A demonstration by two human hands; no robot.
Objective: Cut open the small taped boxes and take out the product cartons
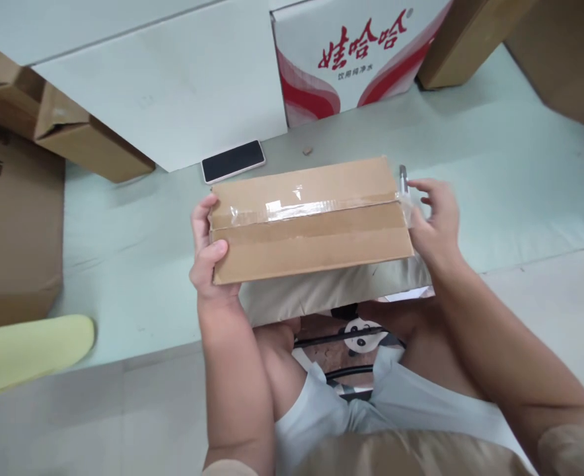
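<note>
A brown cardboard box (pixel 302 248), its top seam covered with shiny clear tape (pixel 296 210), lies before me on the pale green surface. My left hand (pixel 207 254) grips the box's left end, thumb on the top and fingers around the far corner. At the right end, my right hand (pixel 435 215) is closed with its fingers bent around a slim silver-grey tool (pixel 403 178); its lower part is hidden and its kind is unclear. A loose flap of clear tape (pixel 405 208) hangs beside the right fingers.
Behind the box lies a phone (pixel 233 161) with a dark screen. A white carton with red print (pixel 356 63), a white panel (pixel 173 92) and several brown cartons (pixel 94 142) stand at the back and sides. A yellow rounded object (pixel 34 350) lies at left.
</note>
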